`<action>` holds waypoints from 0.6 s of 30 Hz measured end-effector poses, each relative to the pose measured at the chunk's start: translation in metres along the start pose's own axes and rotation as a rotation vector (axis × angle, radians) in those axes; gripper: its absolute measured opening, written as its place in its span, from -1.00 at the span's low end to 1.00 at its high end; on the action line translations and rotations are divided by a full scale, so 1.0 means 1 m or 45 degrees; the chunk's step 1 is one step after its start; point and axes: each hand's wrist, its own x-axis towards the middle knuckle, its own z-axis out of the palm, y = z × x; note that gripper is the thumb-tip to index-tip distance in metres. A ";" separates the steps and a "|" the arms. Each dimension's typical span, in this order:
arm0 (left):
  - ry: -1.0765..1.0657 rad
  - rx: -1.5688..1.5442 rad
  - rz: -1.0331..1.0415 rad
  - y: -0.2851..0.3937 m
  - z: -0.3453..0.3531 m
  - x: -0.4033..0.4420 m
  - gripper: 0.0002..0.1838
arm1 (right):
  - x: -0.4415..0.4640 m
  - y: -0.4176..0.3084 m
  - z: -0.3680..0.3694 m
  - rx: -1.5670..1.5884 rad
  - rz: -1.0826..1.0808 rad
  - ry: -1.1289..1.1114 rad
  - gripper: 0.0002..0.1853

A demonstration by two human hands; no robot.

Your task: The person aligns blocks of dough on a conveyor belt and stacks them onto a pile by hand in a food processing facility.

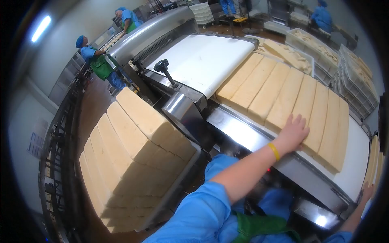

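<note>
A row of several long, pale bread-like loaves (283, 93) lies side by side on the white conveyor belt (358, 150). My left hand (292, 133), with a yellow band at the wrist, rests on the near ends of the loaves. Its fingers are spread flat over the tops, not wrapped round any one. At the far right edge, my right hand (367, 192) touches the lower end of another group of upright-looking loaves (373, 160). Its visible fingers look stretched out, though part of the hand is cut off by the dark lens border.
To the left stands a tall stack of loaves (133, 141). A steel machine hood (154, 34) spans the belt, beside a black knob (162, 66). White crates (312, 46) with bread pieces stand behind. A co-worker (99, 62) in a green apron is at far left; others work farther back.
</note>
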 end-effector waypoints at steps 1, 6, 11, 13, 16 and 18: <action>0.002 0.010 0.001 -0.001 0.000 0.000 -0.35 | -0.007 -0.002 0.003 0.146 -0.018 0.042 -0.11; 0.044 0.033 0.011 -0.005 0.004 -0.003 -0.32 | -0.045 -0.027 -0.004 0.388 -0.054 0.077 -0.18; 0.016 0.049 -0.020 -0.004 0.000 0.000 -0.32 | -0.055 -0.065 -0.001 0.312 -0.176 0.175 -0.28; 0.026 0.115 -0.033 -0.001 0.000 0.001 -0.30 | -0.067 -0.087 0.009 0.283 -0.238 0.185 -0.31; 0.007 0.174 -0.057 0.003 0.003 0.001 -0.29 | -0.115 -0.147 0.006 0.217 -0.284 0.133 -0.35; 0.011 0.196 -0.069 0.001 0.002 0.004 -0.29 | -0.152 -0.183 -0.007 0.232 -0.295 0.049 -0.37</action>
